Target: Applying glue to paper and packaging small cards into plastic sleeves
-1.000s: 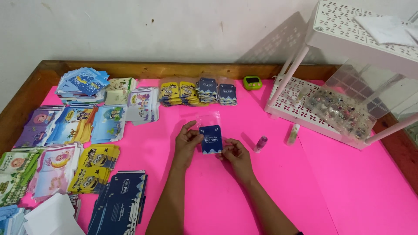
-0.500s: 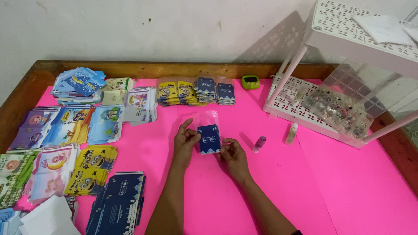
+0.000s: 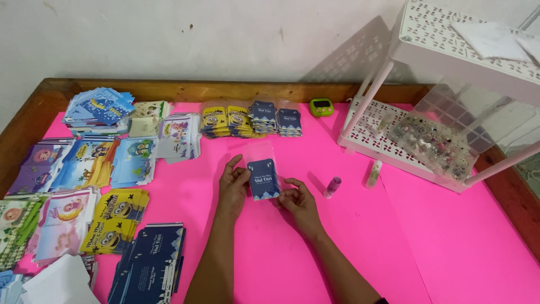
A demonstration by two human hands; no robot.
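Pink sheeting covers the desk, which has a wooden rim and stands against a pale wall. At the middle, both hands hold a small dark blue card that sits partly inside a clear plastic sleeve; the sleeve's open top reaches past the card toward the far edge. The left hand has its grip pinching the card's left edge, thumb on top and fingers stretched up along the sleeve. The right hand has its grip pinching the card's lower right corner, fingers curled. Card and sleeve lie low over the pink surface; whether they touch it I cannot tell.

Just right of the right hand lies a small purple tube, and beyond it a pale tube. A white perforated rack stands at the right, with a clear box of small beads on its lower shelf. A green timer sits near the far rim. Along the far side lie rows of yellow and dark blue card packs, and stacks of colourful cartoon cards fill the left. A pile of dark blue cards lies near the left forearm.
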